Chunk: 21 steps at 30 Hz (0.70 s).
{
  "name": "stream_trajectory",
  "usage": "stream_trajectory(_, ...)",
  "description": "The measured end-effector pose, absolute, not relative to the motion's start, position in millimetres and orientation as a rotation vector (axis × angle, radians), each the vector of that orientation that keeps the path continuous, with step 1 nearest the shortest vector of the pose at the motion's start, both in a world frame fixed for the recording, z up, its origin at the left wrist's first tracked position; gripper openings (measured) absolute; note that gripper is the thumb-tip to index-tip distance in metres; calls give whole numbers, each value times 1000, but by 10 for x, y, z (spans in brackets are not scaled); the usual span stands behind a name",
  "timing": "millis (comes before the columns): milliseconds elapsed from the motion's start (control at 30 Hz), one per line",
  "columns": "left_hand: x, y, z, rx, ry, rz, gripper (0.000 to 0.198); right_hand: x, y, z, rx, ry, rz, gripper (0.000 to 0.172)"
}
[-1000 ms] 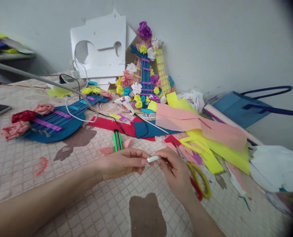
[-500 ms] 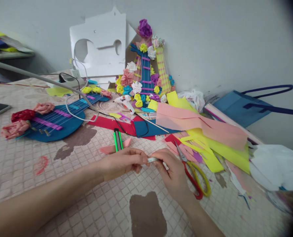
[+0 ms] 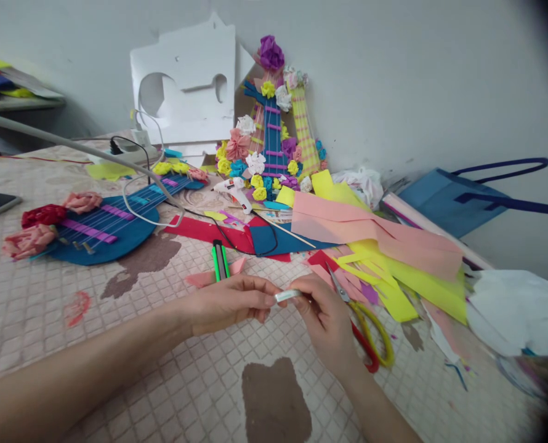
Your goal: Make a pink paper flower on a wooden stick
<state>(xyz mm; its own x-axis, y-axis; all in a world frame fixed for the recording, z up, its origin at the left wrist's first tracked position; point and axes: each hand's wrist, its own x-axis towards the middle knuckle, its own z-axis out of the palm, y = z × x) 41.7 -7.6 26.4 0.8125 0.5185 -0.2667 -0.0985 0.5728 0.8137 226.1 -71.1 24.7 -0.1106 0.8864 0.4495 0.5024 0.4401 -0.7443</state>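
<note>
My left hand (image 3: 230, 303) and my right hand (image 3: 326, 319) meet over the tiled tabletop, both pinching a small white paper strip (image 3: 287, 296) stretched between their fingertips. Each hand's fingers are closed on one end of the strip. Just behind my left hand lies a green and black utility knife (image 3: 219, 259) on a pink paper scrap (image 3: 200, 280). Red and yellow scissors (image 3: 361, 326) lie on the table beside my right hand, partly hidden by it.
Pink and yellow paper sheets (image 3: 385, 252) pile up at the right. A blue paper guitar with roses (image 3: 93, 224) lies at the left, a glue gun (image 3: 234, 192) and cables behind it. Flowered craft guitars (image 3: 271, 135) lean on the wall. A blue bag (image 3: 459, 200) sits far right.
Both hands stay in place, working the white strip; the fingers shifted slightly, drawing together half a second ago and now holding the strip a little more stretched.
</note>
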Motion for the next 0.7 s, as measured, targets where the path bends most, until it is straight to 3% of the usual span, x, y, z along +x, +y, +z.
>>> stream_trajectory(700,414,-52,203,936,541,384,18,2234,-706,232,-1149,-1818,508,14)
